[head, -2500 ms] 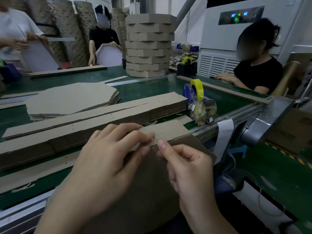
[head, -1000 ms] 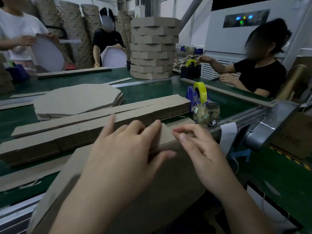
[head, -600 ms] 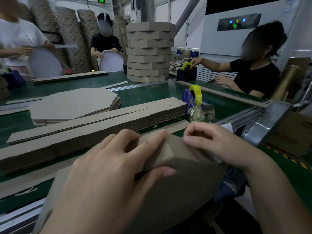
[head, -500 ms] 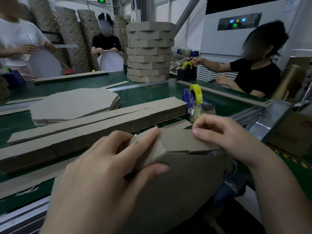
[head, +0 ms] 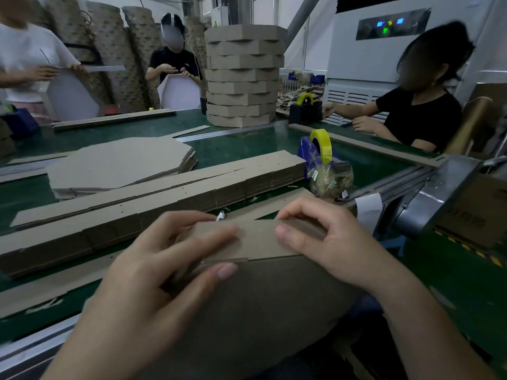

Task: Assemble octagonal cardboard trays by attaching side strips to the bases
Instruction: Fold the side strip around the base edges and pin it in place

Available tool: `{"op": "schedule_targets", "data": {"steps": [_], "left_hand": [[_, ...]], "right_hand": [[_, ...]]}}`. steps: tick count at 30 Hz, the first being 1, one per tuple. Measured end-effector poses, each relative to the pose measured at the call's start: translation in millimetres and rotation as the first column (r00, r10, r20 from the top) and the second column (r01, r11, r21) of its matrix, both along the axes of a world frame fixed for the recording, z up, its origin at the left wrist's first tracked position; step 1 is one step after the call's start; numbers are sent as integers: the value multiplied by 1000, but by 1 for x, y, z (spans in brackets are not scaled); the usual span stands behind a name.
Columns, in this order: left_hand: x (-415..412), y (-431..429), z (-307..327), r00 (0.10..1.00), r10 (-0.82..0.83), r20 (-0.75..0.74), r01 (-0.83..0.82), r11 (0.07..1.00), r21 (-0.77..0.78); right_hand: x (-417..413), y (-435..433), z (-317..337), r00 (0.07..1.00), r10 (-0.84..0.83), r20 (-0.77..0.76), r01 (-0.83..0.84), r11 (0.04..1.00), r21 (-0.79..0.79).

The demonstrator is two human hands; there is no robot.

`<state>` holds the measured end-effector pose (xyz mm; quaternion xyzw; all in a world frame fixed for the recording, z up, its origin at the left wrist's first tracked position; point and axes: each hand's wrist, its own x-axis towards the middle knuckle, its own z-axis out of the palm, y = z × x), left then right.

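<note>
Base [head: 260, 311] tilted at near edge of worktop [head: 233, 149], brown face to camera. Strip [head: 255, 239] lies along base's top edge. Left grip [head: 153, 270]: fingers spread over strip, thumb on base face below it, pinching the two together. Right grip [head: 323, 237], at base's upper right: thumb on strip, fingers curled over its far edge. Just beyond base: long strip stack [head: 164, 198]. Beyond base, left: flat octagon pile [head: 120, 163]. Beyond base, right: yellow tape roll [head: 321, 145] on blue holder. Far beyond base: tray tower [head: 242, 75].

text: none legible | white machine [head: 345, 58] display: glowing marks, unreadable | carton [head: 472, 212] print: blurred
</note>
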<state>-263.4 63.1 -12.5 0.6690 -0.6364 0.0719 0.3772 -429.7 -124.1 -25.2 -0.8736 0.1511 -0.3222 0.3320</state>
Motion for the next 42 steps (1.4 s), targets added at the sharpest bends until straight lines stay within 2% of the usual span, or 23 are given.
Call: {"op": "schedule_targets", "data": {"steps": [5,10,13,14,16,19,21,23,24,26,34,38,42], "left_hand": [[-15,-21,16,937,20,349,-64,991,114],[-16,-25,15,939,41,343,-91,987,130],[-12,-26,15,925,61,375,-123,982,143],[-10,-27,15,923,67,378,-130,981,142],[-9,-30,14,927,78,367,-138,981,139],[-8,-35,12,938,83,336,-135,982,133],[-7,-37,11,943,86,320,-136,981,137],[-7,-38,11,946,90,310,-140,980,142],[-7,-38,11,947,90,307,-140,980,144],[-6,-39,11,949,89,302,-137,980,142],[-7,-39,10,948,88,304,-138,980,145],[-8,-39,11,948,89,305,-136,982,135],[-8,-40,11,950,83,302,-130,982,139]], "right_hand": [[14,5,-3,999,16,39,-15,999,-39],[8,-6,-4,998,43,48,-53,973,225],[9,-19,-6,992,49,118,-86,938,336],[9,-29,-6,989,4,147,-58,930,363],[10,-61,-4,961,-197,195,105,909,403],[9,-130,1,799,-572,185,468,786,404],[9,-174,3,705,-708,41,653,670,353],[11,-204,0,667,-725,-171,735,602,313],[13,-212,-1,665,-704,-250,743,589,319],[18,-217,2,684,-661,-309,725,569,388],[28,-207,6,734,-673,-90,465,402,788],[25,-201,8,772,-635,-25,342,382,859],[24,-204,15,745,-666,-32,381,385,841]]}}
